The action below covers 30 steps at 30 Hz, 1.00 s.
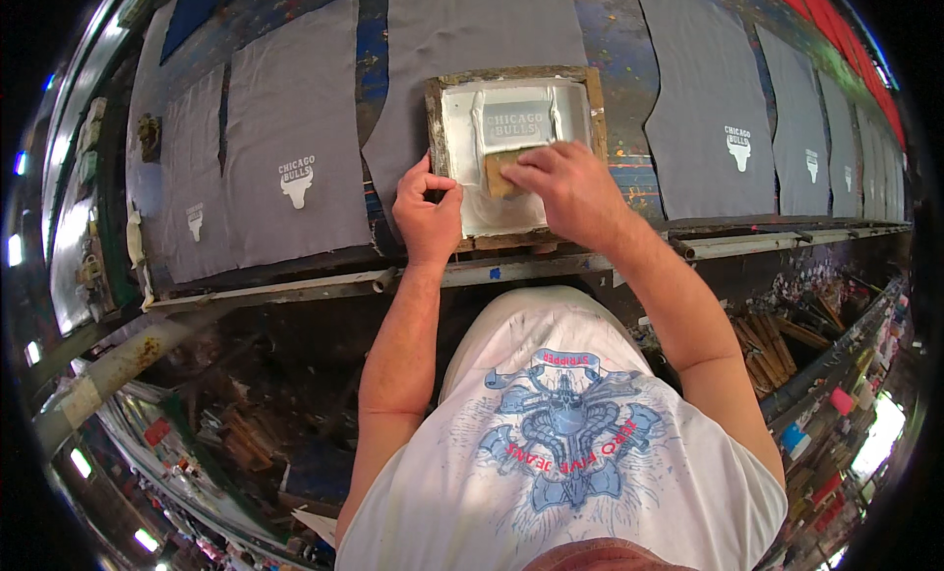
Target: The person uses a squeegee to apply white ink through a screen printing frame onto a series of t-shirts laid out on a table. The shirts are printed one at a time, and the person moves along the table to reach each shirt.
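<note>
A screen printing frame [594,106] lies over a grey fabric panel [482,20] on the bench. Its white mesh shows a lettered stencil and ridges of white ink. My left hand [429,205] is closed on the frame's left side near its lower corner, the fingers curled at the edge. My right hand [565,182] grips a tan squeegee [500,182] lying across the mesh just below the stencil, its fingertips pressed on the blade's body.
Grey panels with white printed emblems [290,99] [698,89] line the paint-stained bench [619,50] on both sides. A metal rail [497,274] runs along the near edge. Below it at right lie wooden boards [762,345]. Red material [836,25] edges the far right.
</note>
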### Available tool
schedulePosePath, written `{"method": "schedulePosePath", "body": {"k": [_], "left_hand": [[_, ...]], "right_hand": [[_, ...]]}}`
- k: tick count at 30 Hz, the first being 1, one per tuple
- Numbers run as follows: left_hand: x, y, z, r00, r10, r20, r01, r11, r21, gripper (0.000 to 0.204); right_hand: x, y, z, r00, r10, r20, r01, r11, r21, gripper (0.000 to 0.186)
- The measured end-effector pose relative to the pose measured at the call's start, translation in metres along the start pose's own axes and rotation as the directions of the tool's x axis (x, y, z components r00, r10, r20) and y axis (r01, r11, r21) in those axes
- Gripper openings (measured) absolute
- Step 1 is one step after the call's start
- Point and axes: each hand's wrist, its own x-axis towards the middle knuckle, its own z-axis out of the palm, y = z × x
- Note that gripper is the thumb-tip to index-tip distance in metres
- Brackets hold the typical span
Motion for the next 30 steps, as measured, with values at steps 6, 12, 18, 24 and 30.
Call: {"method": "schedulePosePath", "body": {"k": [6,12,18,24,30], "left_hand": [[-0.007,0.019,-0.066,0.999,-0.048,0.007,0.047,0.996,0.070,0.035],[-0.009,0.043,-0.192,0.994,0.109,0.018,-0.110,0.985,0.136,0.059],[-0.013,0.059,-0.267,0.978,0.206,0.012,-0.204,0.959,0.196,0.062],[-0.006,0.053,-0.355,0.982,0.190,-0.007,-0.187,0.971,0.147,0.062],[0.028,-0.007,-0.476,0.977,0.202,-0.061,-0.197,0.977,0.082,0.043]], "right_hand": [[-0.023,-0.102,-0.005,0.998,0.026,0.061,-0.025,0.999,-0.021,0.046],[0.014,-0.232,0.001,0.986,0.002,0.166,-0.011,0.999,0.053,0.054],[0.100,-0.243,-0.022,0.999,0.024,-0.030,-0.027,0.996,-0.087,0.052],[0.249,-0.240,0.019,0.986,0.120,0.112,-0.105,0.986,-0.132,0.050],[0.378,-0.280,0.099,0.705,0.363,0.609,-0.444,0.896,-0.019,0.094]]}}
